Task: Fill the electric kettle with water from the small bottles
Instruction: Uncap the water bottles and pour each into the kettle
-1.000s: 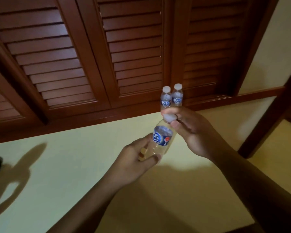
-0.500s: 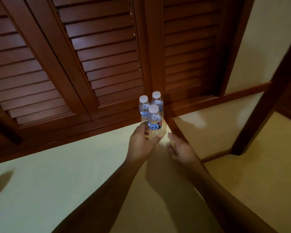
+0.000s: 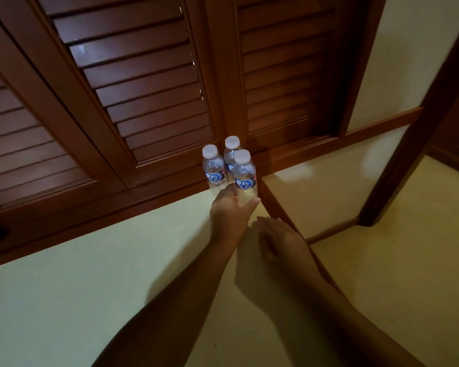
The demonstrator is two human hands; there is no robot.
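Three small clear water bottles with white caps and blue labels stand upright together at the far right corner of the pale surface [image 3: 90, 260]. The front bottle [image 3: 245, 176] is in my left hand [image 3: 229, 215], whose fingers wrap its lower part. The left bottle [image 3: 214, 168] and the back bottle [image 3: 231, 152] stand right behind it, untouched. My right hand [image 3: 278, 239] rests palm down on the surface just right of the left hand, fingers loosely apart, holding nothing. No kettle is in view.
Dark wooden louvred doors [image 3: 143, 88] rise directly behind the bottles. The surface ends at a wooden edge [image 3: 278, 210] right of the bottles, with a lower pale floor [image 3: 395, 260] beyond. A dark wooden post [image 3: 421, 128] stands at the right.
A second ago both hands held the front bottle tilted in the air, the right hand at its cap. It now stands upright beside the other two, and the right hand has let go.
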